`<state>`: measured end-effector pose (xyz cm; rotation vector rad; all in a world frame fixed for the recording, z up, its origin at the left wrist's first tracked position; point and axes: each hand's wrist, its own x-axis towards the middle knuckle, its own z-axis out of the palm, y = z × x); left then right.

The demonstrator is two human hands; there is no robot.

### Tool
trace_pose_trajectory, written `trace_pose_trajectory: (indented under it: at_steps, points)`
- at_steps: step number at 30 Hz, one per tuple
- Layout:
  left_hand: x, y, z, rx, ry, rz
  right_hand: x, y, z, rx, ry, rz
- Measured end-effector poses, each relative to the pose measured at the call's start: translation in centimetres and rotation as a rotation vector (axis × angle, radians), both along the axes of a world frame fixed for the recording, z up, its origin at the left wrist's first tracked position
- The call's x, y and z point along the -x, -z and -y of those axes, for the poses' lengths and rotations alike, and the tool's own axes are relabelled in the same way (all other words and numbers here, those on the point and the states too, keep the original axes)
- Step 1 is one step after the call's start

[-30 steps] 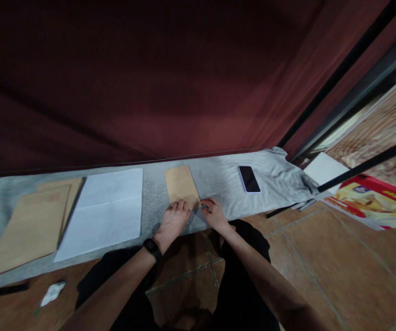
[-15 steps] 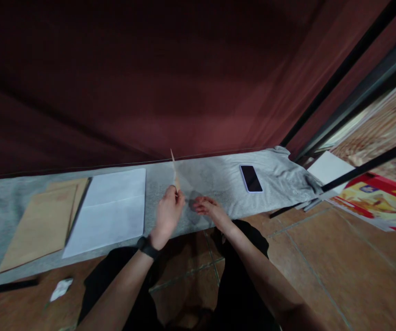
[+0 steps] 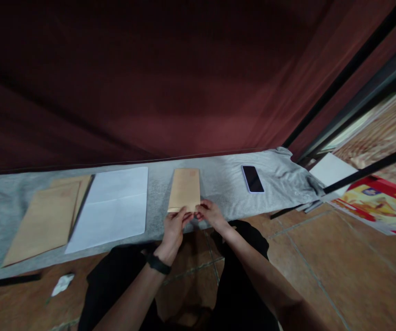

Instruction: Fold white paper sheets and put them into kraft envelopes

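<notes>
A small brown paper envelope (image 3: 184, 188) is face up over the grey cloth, its near edge toward me. My left hand (image 3: 175, 226) pinches that near edge at its left corner, thumb on top. At the right corner my right hand (image 3: 210, 213) grips the same edge between thumb and fingers. To the left lies a white sheet of paper (image 3: 115, 209) with a crease across it. Beyond the sheet are larger brown envelopes (image 3: 44, 223), overlapping one another. A dark-screened phone (image 3: 253, 179) rests to the right of my hands.
Grey cloth (image 3: 218, 177) covers the narrow bench, against a dark red curtain (image 3: 184, 92). At the right stand a black metal bar (image 3: 373, 168) and a red and yellow box (image 3: 384, 204). A crumpled white scrap (image 3: 62, 284) lies on the tiled floor.
The envelope, held edge-on in my left hand before, has turned flat with its face up. My right hand has closed on its near right corner.
</notes>
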<state>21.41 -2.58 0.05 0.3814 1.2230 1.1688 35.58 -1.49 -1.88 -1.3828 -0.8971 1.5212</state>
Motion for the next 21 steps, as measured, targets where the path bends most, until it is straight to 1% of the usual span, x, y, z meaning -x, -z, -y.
trace_pose_trajectory:
  at_steps: [1,3,4,5,6,8,10,11,12,14,16,19,21]
  points:
    - [0.3,0.1,0.4,0.022,0.037,-0.003,-0.3,-0.1,-0.1,-0.026,-0.005,0.088]
    - [0.9,0.3,1.4,0.044,0.163,-0.040,-0.9,-0.2,-0.3,-0.090,-0.042,0.292]
    - [1.2,0.4,1.9,0.026,0.239,-0.095,-1.3,-0.3,-0.4,-0.120,-0.068,0.400]
    - [1.5,0.6,2.2,-0.026,0.309,-0.184,-1.6,-0.4,-0.4,-0.142,-0.094,0.501]
    - [1.6,0.7,2.4,-0.120,0.367,-0.311,-1.9,-0.5,-0.4,-0.156,-0.112,0.587]
    - [1.7,0.8,2.1,-0.421,0.459,-0.635,-2.2,-0.5,-0.3,-0.163,-0.110,0.694]
    - [1.6,1.1,0.8,-0.737,0.577,-0.969,-2.2,-0.4,-0.2,-0.156,-0.084,0.738]
    - [1.4,1.3,-0.1,-0.852,0.661,-1.119,-2.1,-0.3,-0.2,-0.150,-0.078,0.745]
    - [1.2,1.6,-1.1,-0.926,0.753,-1.254,-2.1,-0.3,-0.2,-0.144,-0.082,0.747]
    - [0.9,2.2,-3.3,-0.975,0.906,-1.470,-2.1,-0.3,-0.2,-0.134,-0.105,0.738]
    - [0.5,2.6,-5.3,-0.975,1.016,-1.581,-2.2,-0.3,-0.2,-0.137,-0.127,0.724]
    - [0.1,2.8,-7.9,-0.959,1.127,-1.612,-2.5,-0.3,-0.4,-0.154,-0.153,0.714]
    - [-0.3,2.7,-9.5,-0.964,1.143,-1.624,-2.7,-0.2,-0.5,-0.148,-0.165,0.717]
